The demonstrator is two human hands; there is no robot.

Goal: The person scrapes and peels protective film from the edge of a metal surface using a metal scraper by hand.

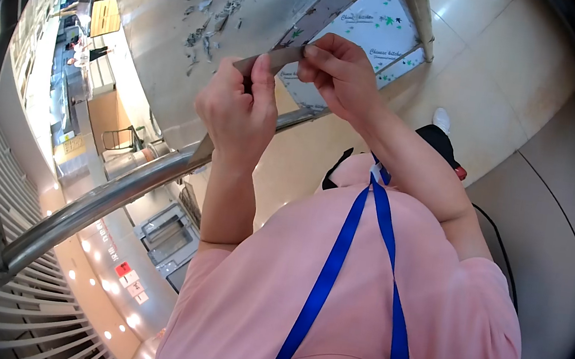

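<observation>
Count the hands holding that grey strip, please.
2: the left hand pinches the grey strip toward the picture's left, the right hand farther right. No other hand shows on it.

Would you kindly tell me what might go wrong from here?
The grey strip between the left hand and right hand might tear or slip if pulled. If brushed, the scraps on the metal surface could fall to the floor.
</observation>
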